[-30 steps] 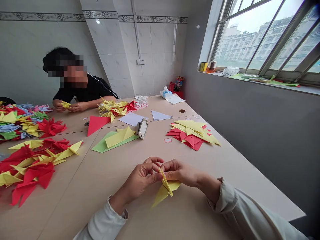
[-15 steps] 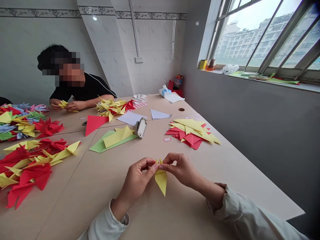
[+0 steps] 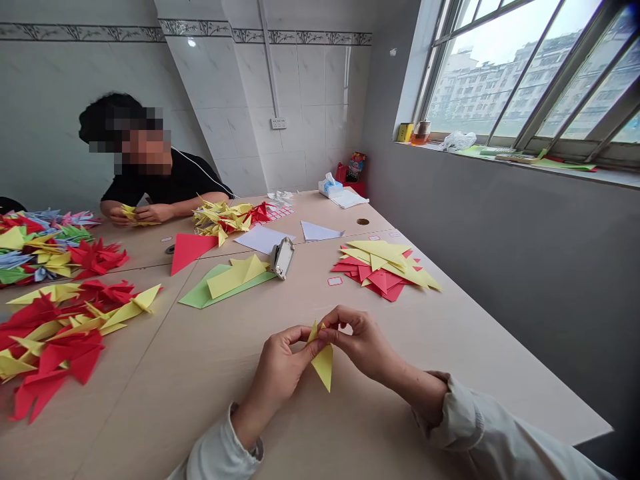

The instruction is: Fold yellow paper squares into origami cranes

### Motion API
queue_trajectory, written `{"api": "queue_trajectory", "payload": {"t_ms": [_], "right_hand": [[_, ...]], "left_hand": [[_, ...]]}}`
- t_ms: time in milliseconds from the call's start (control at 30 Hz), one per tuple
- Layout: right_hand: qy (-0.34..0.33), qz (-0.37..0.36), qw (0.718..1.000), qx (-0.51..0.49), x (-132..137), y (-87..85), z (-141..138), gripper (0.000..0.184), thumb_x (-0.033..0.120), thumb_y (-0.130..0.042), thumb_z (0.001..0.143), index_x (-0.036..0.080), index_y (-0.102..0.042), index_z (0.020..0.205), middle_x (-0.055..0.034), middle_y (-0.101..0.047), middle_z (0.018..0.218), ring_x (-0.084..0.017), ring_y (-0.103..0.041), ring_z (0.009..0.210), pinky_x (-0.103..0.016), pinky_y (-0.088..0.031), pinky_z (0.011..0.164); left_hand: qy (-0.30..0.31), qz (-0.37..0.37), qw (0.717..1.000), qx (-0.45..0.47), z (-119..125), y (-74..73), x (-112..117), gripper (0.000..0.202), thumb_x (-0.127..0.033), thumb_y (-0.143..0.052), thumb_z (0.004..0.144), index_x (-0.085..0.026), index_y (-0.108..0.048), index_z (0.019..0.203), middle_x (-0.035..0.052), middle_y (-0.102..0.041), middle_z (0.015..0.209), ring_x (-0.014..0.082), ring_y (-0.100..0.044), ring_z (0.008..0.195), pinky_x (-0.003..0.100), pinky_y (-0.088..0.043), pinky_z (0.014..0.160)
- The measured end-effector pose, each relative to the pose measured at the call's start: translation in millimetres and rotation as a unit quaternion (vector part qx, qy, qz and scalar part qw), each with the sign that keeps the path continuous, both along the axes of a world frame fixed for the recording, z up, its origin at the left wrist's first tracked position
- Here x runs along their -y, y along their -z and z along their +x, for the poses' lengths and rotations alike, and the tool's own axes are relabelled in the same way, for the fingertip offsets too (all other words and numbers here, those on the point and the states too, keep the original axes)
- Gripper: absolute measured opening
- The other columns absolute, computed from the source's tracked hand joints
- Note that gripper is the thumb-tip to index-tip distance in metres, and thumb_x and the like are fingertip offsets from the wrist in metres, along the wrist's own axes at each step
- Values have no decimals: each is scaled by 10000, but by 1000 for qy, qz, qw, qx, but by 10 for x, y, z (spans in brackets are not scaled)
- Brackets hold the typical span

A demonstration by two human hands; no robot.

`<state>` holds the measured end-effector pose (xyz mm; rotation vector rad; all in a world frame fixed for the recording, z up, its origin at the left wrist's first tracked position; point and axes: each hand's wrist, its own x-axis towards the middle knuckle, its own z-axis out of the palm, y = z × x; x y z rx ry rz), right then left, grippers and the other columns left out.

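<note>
A folded yellow paper piece (image 3: 323, 361) hangs point-down just above the light wooden table (image 3: 210, 373), near its front. My left hand (image 3: 283, 365) pinches its top left corner and my right hand (image 3: 361, 341) pinches its top right, fingertips nearly meeting. Both wrists wear pale sleeves.
A heap of red and yellow folded papers (image 3: 386, 269) lies ahead to the right, another red and yellow heap (image 3: 55, 333) at left. Green and yellow sheets (image 3: 227, 280) and a small stapler-like device (image 3: 283, 257) sit mid-table. A person in black (image 3: 160, 183) folds yellow paper across the table.
The yellow piece turned from a spread, tilted shape to a compact point hanging down, and both hands rose slightly and drew closer together at its top.
</note>
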<state>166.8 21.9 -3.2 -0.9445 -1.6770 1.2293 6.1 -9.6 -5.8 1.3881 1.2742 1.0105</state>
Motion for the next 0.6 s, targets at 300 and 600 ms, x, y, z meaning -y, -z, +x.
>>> {"api": "queue_trajectory", "payload": {"t_ms": [300, 600], "right_hand": [[-21, -159, 968, -191, -84, 6, 10, 142, 306, -670, 764, 170, -637, 741, -5, -588, 738, -120, -483, 703, -240, -381, 668], [-61, -49, 997, 5, -51, -75, 52, 185, 363, -675, 752, 185, -671, 801, -15, -602, 775, -135, -493, 702, -253, -378, 640]], "left_hand": [[6, 7, 999, -35, 28, -11, 20, 222, -366, -643, 757, -150, -694, 755, 24, -632, 745, 172, -562, 732, 235, -435, 648], [47, -4, 998, 38, 23, 55, -10, 217, -352, -646, 771, -154, -716, 823, 64, -672, 856, 215, -583, 848, 302, -464, 751]]}}
